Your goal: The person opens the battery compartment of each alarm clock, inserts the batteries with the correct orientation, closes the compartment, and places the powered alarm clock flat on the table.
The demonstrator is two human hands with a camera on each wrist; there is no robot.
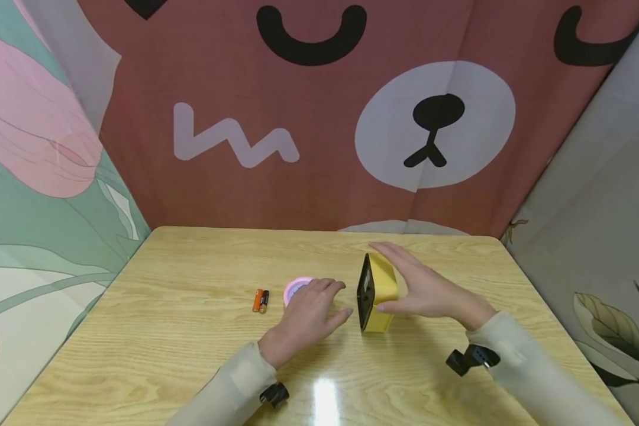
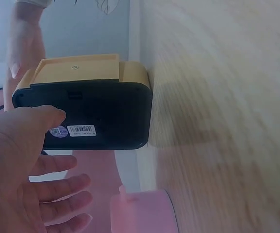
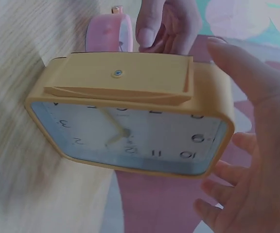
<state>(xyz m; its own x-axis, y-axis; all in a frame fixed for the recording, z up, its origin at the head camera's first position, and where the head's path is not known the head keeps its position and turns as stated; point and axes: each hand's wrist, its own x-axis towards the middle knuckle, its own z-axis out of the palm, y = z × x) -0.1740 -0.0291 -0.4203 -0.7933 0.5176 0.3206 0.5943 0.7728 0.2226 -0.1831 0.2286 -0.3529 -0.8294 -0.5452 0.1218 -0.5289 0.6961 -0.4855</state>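
Right of the frame's centre, the yellow clock [image 1: 382,290] is stood on its narrow end, flanked by the left hand [image 1: 310,313] and right hand [image 1: 428,287], fingers spread; contact cannot be told. It could be toppled by an uneven nudge.

Batteries [image 1: 257,300] on table [image 1: 191,355], alarm clock [image 1: 293,288] right of them, second clock [image 1: 383,284] farther right

Pink clock [image 1: 294,285] partly blocked, small print unreadable.
Head: left hand [image 1: 311,305] covers part of it; yellow clock's [image 1: 384,283] dial [image 3: 154,138] out of sight; batteries' [image 1: 257,300] lettering too small. Left wrist: pink clock cropped at bottom, sticker [image 2: 81,130] text illegible. Right wrist: left hand cut by top edge, right hand [image 1: 428,290] by right.
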